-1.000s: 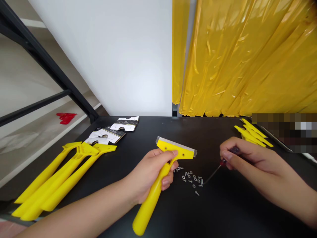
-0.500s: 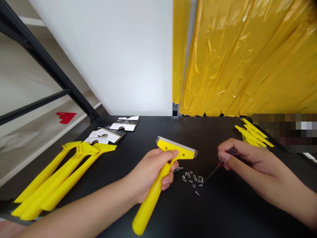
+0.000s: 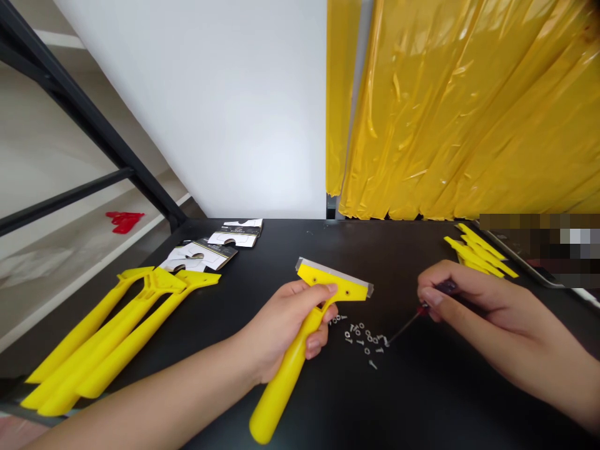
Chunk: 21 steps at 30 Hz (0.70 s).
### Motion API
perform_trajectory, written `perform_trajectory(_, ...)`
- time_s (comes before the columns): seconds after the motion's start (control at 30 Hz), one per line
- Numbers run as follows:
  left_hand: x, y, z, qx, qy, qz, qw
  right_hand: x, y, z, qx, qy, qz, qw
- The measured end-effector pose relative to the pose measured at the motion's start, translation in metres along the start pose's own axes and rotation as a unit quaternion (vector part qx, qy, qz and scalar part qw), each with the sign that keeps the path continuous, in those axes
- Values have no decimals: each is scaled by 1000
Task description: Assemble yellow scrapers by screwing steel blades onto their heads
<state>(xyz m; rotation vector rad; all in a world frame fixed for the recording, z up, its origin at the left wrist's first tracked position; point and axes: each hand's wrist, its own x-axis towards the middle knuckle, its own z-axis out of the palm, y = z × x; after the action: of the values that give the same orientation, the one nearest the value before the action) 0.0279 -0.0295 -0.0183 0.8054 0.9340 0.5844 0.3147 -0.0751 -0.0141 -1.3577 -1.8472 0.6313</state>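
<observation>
Closed around the neck of a yellow scraper [image 3: 287, 375] is my left hand [image 3: 295, 319], its thumb pressed on the head below a metal blade [image 3: 330, 275]. Two small holes show in the scraper's head. My right hand [image 3: 464, 294] grips the dark handle of a screwdriver [image 3: 407, 328], whose thin shaft slants down to the left. Its tip is at the right edge of a scatter of small screws and nuts [image 3: 368, 337] on the black table [image 3: 398, 400]. A screw [image 3: 385, 341] lies at the tip; I cannot tell whether it clings there.
Several yellow scraper handles [image 3: 117, 331] lie at the left table edge, with printed cards [image 3: 201, 256] behind them. Flat yellow pieces [image 3: 478, 253] are stacked at the right, near a blurred-out device [image 3: 529, 256]. Yellow plastic sheeting [image 3: 469, 112] hangs at the back.
My right hand and the screwdriver have shifted slightly to the right, with the tip moving a little away from the pile. My left hand and the scraper have stayed nearly still.
</observation>
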Motion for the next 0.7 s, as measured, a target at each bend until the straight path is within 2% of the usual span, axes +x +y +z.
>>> perform_trajectory(0.27,-1,-1,0,3,-5,0,1000,-4,-3,-5,-31,38,-23,999)
perform_trajectory(0.5,-1,0,0,7,0,-3,1000,-4,3,-7,-87,18,-36,995)
perform_trajectory(0.7,0,0,1,3,0,-2,1000,-4,5,-8,-86,0,-33,996)
